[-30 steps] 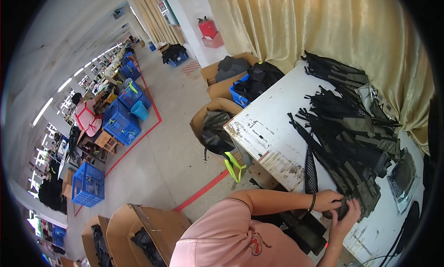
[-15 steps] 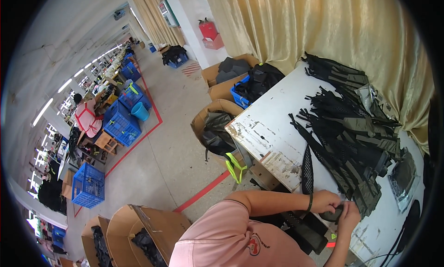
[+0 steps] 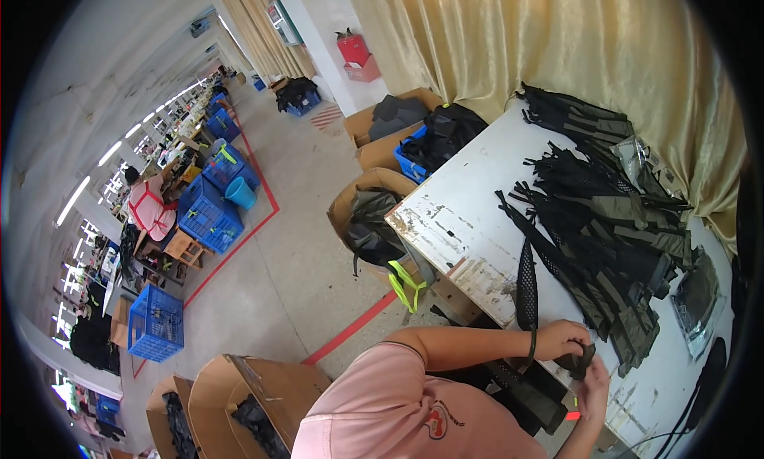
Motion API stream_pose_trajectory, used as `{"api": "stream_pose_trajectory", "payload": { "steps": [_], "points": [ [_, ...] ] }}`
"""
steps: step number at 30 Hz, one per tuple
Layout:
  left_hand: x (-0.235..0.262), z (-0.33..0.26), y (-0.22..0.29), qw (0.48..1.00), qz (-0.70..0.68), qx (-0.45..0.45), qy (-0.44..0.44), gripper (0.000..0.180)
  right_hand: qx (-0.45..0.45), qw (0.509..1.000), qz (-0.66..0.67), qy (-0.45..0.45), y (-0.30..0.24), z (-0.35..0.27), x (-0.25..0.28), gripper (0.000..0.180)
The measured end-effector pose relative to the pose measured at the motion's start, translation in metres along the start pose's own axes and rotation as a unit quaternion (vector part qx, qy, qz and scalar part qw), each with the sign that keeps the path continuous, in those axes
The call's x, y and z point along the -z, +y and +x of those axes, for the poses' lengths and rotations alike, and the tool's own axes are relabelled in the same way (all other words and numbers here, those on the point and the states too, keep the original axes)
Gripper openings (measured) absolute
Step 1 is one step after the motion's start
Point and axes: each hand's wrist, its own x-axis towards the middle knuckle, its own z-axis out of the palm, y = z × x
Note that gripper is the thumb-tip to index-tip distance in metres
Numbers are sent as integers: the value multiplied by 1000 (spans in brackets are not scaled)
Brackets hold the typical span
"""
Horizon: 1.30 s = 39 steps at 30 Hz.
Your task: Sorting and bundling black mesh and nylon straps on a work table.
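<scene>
Dark fabric piece (image 3: 576, 363) in left hand (image 3: 562, 340), grip narrow, right hand (image 3: 592, 389) touching

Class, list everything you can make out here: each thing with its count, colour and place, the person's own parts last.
table: one, white, right
fabric piece: one, dark, lower right
fabric strips: many, black and olive, on the table
plastic packets: at least two, clear, beside the strips
cartons: at least four, brown, floor
bright strap: one, yellow-green, at a carton
crates: several, blue, mostly left
bucket: one, light blue, beside crates
stool: one, brown, left
co-worker: one, pink and red clothing, left
red container: one, red, upper middle
curtains: at least two, gold, top
left hand: one, bare, holding the fabric piece
right hand: one, bare, at its edge
</scene>
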Motion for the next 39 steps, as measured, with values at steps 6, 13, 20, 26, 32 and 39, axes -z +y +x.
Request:
{"api": "stream_pose_trajectory", "payload": {
  "steps": [6,13,20,26,32,39],
  "points": [
    [-4,3,7,995,15,-103,6,14,-48,991,125,-1,-5,-32,-13,20],
    [13,-6,-10,984,165,13,-73,38,185,896,-397,76,11,-3,-1,10],
    [19,15,-4,950,-26,265,-161,32,101,935,-333,63,-13,-2,-12,20],
    [36,-15,-20,941,95,163,-280,36,75,944,-307,96,-8,-26,37,9],
    [81,-84,-44,851,206,305,-376,27,-141,931,-316,117,53,-90,111,17],
    [50,-109,-103,801,327,271,-421,23,-26,811,-506,291,0,-21,120,28]
  ]
}}
